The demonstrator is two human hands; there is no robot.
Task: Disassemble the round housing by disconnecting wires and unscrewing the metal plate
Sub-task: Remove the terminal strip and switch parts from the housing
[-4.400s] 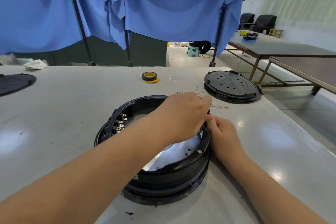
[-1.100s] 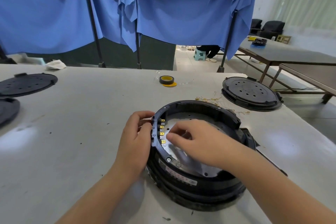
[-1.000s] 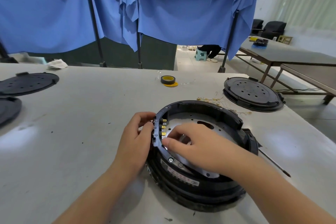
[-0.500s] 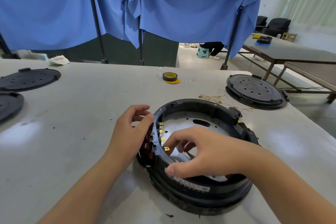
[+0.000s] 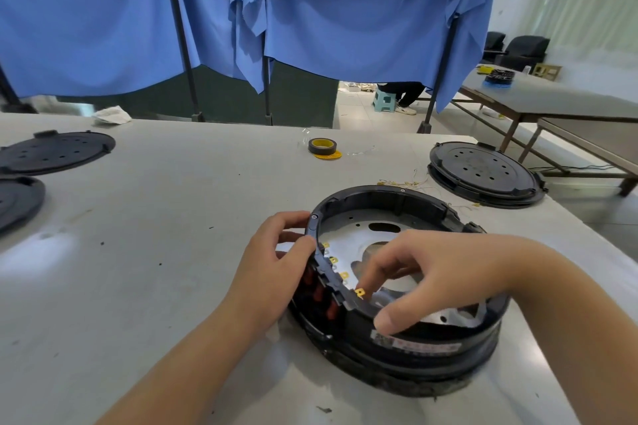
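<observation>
The black round housing (image 5: 431, 350) lies on the grey table, with the shiny metal plate (image 5: 348, 235) in its floor. A black inner ring (image 5: 379, 190) carrying brass terminals (image 5: 359, 292) is tilted up at its left side, and orange coils (image 5: 317, 290) show beneath it. My left hand (image 5: 272, 266) grips that raised left edge, thumb on top. My right hand (image 5: 435, 272) pinches the ring's near edge, thumb outside on the wall, fingers inside over the plate.
A tape roll (image 5: 321, 146) stands at the back. A black cover disc (image 5: 483, 173) lies at the right, with loose thin wires (image 5: 407, 183) beside it. Two more black discs (image 5: 51, 150) lie at the far left. Blue curtains on poles close off the table's far edge.
My hands moved from the housing's right side to its left. The right hand left the plate and pinched the near rim. The ring's left side rose, exposing the orange coils.
</observation>
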